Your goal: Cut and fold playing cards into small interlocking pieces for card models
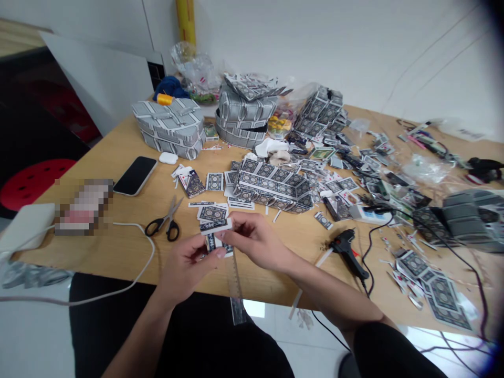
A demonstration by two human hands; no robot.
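Near the table's front edge, my left hand point(192, 262) pinches a folded playing card point(214, 242) with a dark patterned back. My right hand point(254, 239) grips the upper piece of card, a narrow strip point(216, 226), with thumb and fingers. The two pieces meet between my hands; whether they are joined I cannot tell. Just beyond lie patterned playing cards point(212, 213). A clear ruler point(235, 286) sticks out over the edge below my hands. Behind them stands a long open box made of folded cards point(271, 184).
Black scissors point(165, 220) lie left of my hands, near a phone point(136, 176) and a white cable point(145, 252). A black glue gun point(348, 252) with its cord rests at right. Card-built boxes point(169, 126) stand at the back; loose cards point(441, 289) and scraps cover the right side.
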